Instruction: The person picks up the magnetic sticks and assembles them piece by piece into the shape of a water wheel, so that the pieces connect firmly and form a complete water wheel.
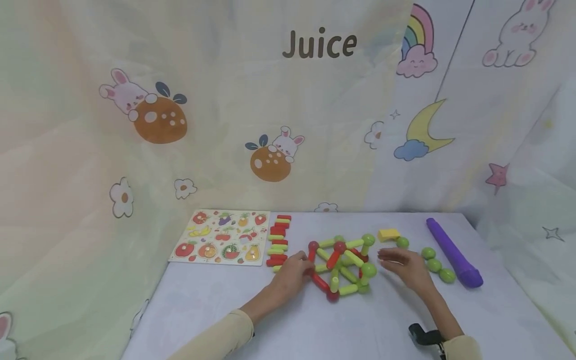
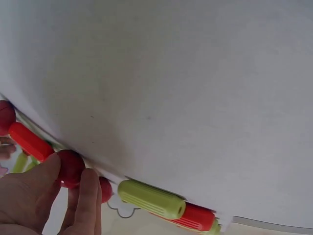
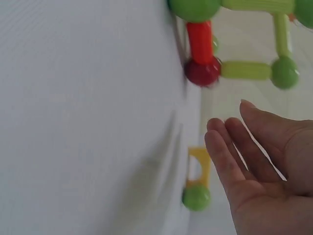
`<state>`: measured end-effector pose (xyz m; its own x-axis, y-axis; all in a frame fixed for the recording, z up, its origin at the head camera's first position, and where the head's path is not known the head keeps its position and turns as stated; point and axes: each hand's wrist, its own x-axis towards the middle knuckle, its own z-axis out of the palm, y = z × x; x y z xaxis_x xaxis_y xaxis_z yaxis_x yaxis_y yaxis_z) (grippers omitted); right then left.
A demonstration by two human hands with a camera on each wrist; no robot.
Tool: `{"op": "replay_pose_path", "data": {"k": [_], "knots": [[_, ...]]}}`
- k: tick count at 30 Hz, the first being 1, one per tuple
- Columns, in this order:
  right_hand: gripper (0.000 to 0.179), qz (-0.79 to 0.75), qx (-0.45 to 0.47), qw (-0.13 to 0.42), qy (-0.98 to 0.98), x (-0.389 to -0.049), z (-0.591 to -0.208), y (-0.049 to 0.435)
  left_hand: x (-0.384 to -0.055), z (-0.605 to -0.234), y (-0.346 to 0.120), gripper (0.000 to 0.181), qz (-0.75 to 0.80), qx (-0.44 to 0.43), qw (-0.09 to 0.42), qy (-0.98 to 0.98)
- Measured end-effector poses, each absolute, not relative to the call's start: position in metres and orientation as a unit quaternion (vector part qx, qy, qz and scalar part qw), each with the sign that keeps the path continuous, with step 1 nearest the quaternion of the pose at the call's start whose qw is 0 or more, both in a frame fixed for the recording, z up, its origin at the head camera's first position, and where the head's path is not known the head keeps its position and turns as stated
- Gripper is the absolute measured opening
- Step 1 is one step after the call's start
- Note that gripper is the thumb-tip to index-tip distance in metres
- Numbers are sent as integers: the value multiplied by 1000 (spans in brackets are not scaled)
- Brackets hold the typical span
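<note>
A frame of red and light green rods (image 1: 348, 290) joined by red and green balls (image 1: 369, 270) stands on the table. At its left corner my left hand (image 1: 294, 276) pinches a red ball (image 2: 71, 168) between thumb and fingers, as the left wrist view shows. A red rod (image 2: 30, 142) runs from that ball to another red one. To the right of the frame, my right hand (image 1: 407, 267) is held with fingers extended and nothing in it. The right wrist view has a gap between its fingertips (image 3: 215, 125) and the nearest red ball (image 3: 203, 72).
A column of loose red and green rods (image 1: 278, 242) lies beside a fruit puzzle board (image 1: 177, 252) at the left. On the right are several loose green balls (image 1: 434, 265), a yellow block (image 1: 388, 234) and a purple toy microphone (image 1: 452, 250). A printed curtain (image 1: 225, 100) hangs behind.
</note>
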<state>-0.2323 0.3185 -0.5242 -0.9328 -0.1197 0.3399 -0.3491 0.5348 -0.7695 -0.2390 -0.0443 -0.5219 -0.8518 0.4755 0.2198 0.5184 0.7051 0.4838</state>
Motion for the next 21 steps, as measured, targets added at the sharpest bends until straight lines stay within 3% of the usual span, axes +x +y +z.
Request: {"op": "replay_pose_path", "data": {"k": [7, 10, 16, 21], "knots": [[34, 316, 40, 248, -915, -203, -513, 375, -221, -521, -33, 23, -297, -258, 3, -919], [38, 256, 18, 230, -939, -197, -514, 399, -212, -520, -25, 21, -310, -249, -1, -918], [43, 205, -13, 142, -968, -196, -518, 422, -199, -520, -15, 24, -334, -233, -8, -913], [35, 199, 5, 153, -968, -197, -524, 424, -195, -516, -13, 27, -319, -228, -7, -920]]}}
